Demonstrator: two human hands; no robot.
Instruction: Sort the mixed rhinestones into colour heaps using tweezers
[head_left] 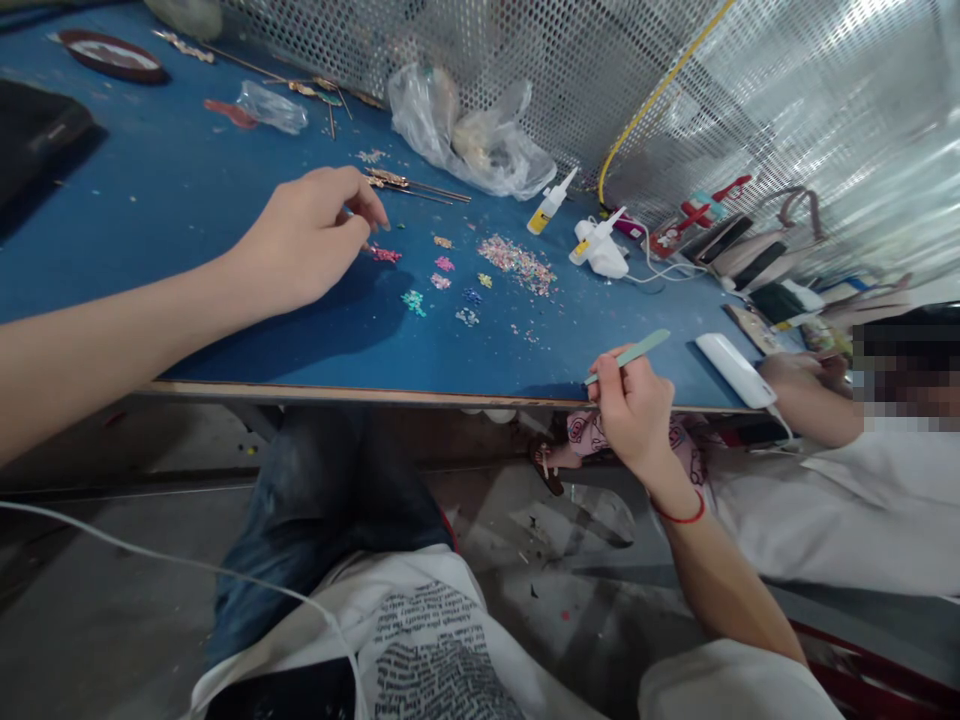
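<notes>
My left hand [319, 235] hovers over the blue table with its fingers loosely curled and apart. Its fingertips are beside a small pile of red pieces [386, 256], and I see nothing held in them. My right hand [634, 405], at the table's front edge, is closed around a slim, flat, pale green tool [637, 349]. The tool's thin end points down at the tabletop. Between the hands lie small colour-sorted piles, among them turquoise pieces [413, 301], pink pieces [445, 264] and yellow pieces [485, 281]. A larger spread of mixed tiny pieces [517, 262] lies behind them.
Gold hairpin-like sticks [420, 188] and a clear plastic bag [472, 135] lie toward the perforated metal screen [570, 70]. Two small glue-type bottles [550, 205] are at the back. A white device [733, 370] lies at right, near another person's arm [814, 405].
</notes>
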